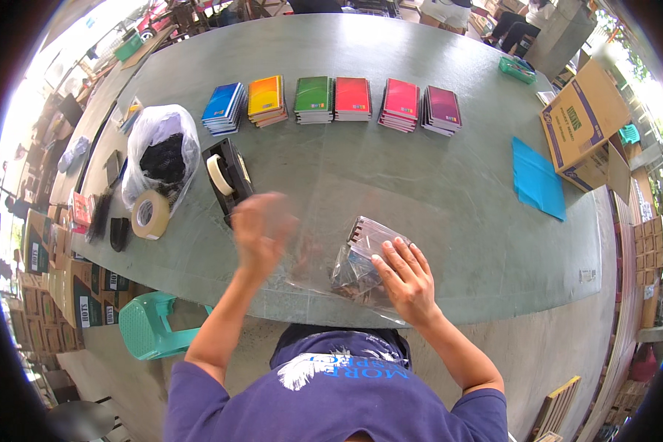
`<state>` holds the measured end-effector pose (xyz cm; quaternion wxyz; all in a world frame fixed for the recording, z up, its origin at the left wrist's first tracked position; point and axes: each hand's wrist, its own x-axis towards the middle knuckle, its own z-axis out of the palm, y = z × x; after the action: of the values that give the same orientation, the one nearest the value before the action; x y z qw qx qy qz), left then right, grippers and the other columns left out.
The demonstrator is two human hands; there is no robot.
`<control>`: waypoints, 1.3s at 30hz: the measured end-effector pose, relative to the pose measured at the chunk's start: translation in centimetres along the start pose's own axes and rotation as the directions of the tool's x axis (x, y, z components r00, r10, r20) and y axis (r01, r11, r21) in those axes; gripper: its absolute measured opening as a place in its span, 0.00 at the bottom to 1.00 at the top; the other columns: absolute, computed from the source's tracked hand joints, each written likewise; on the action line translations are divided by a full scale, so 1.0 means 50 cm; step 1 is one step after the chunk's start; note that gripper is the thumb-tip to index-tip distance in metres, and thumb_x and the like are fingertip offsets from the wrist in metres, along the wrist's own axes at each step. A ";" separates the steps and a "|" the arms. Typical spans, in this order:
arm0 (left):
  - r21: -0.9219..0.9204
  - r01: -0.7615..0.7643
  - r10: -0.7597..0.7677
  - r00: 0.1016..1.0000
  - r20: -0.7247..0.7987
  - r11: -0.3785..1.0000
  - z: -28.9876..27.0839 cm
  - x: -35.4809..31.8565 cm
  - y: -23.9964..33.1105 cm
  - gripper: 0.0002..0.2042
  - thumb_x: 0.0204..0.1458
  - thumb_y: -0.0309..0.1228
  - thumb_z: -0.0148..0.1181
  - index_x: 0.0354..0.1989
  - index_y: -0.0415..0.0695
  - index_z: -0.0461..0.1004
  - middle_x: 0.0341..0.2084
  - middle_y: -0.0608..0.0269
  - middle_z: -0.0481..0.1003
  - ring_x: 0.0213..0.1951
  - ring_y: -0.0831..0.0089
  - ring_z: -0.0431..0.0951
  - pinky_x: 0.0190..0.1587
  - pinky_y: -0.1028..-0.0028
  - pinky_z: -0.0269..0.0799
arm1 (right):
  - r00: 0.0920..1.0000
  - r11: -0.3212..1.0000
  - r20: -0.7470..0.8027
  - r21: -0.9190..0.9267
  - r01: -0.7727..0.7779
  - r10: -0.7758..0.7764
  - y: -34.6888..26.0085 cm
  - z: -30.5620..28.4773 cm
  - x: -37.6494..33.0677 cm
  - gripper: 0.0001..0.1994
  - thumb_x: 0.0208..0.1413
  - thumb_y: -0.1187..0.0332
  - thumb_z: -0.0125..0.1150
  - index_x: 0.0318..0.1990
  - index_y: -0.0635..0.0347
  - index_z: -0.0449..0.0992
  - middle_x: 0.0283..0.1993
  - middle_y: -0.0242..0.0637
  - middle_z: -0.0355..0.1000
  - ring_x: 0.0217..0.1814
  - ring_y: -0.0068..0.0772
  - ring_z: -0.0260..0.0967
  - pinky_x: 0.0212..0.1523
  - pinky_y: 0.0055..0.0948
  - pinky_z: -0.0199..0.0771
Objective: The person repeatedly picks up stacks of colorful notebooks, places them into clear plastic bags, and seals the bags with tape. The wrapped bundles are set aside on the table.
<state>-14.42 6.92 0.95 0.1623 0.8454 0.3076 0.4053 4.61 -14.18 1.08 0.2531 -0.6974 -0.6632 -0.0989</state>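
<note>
My right hand (407,286) lies with its fingers stretched out on a spiral notebook bundle (367,237), which rests inside clear plastic film near the table's front edge. The loose plastic film (318,254) spreads around the bundle. To the left, my left hand (256,239) is smeared by motion, so its fingers cannot be read. It is at the near end of a black tape dispenser (237,166) holding a roll of tape (219,175). Whether the left hand holds a piece of tape cannot be made out.
Stacks of spiral notebooks, from blue (223,103) to purple (441,109), line the grey-green table (479,236). On the left are a white plastic bag (144,140) and a wide tape roll (150,214). At right stand a cardboard box (578,121) and a blue sheet (536,178).
</note>
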 end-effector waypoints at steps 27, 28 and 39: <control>-0.415 0.417 0.352 0.222 0.909 0.809 0.082 0.190 0.164 0.18 0.55 0.44 0.56 0.27 0.39 0.74 0.16 0.66 0.71 0.21 0.79 0.70 0.25 0.75 0.63 | 0.984 0.998 -0.175 0.049 -0.028 0.036 0.005 0.035 -0.011 0.16 0.43 0.69 0.61 0.44 0.45 0.76 0.54 0.31 0.64 0.59 0.39 0.58 0.59 0.44 0.56; -0.364 0.361 0.329 0.157 0.931 0.859 0.099 0.192 0.160 0.18 0.55 0.44 0.56 0.27 0.39 0.74 0.15 0.66 0.71 0.21 0.78 0.70 0.25 0.74 0.64 | 0.983 0.995 -0.170 0.081 -0.053 0.066 0.005 0.034 -0.013 0.17 0.43 0.68 0.61 0.44 0.43 0.76 0.52 0.29 0.65 0.59 0.38 0.58 0.59 0.43 0.55; -0.200 -0.054 0.199 -0.023 0.980 0.978 0.135 0.206 0.191 0.17 0.45 0.45 0.63 0.25 0.41 0.77 0.16 0.59 0.74 0.21 0.68 0.76 0.25 0.70 0.68 | 0.940 0.946 -0.273 0.303 -0.116 0.203 0.003 0.048 -0.012 0.13 0.47 0.72 0.63 0.41 0.52 0.70 0.47 0.29 0.72 0.56 0.36 0.64 0.58 0.42 0.55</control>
<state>-0.44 6.23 7.76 0.3378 0.8965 0.0017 -0.2869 4.23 -13.56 -1.30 0.4549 -0.6828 -0.5650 -0.0870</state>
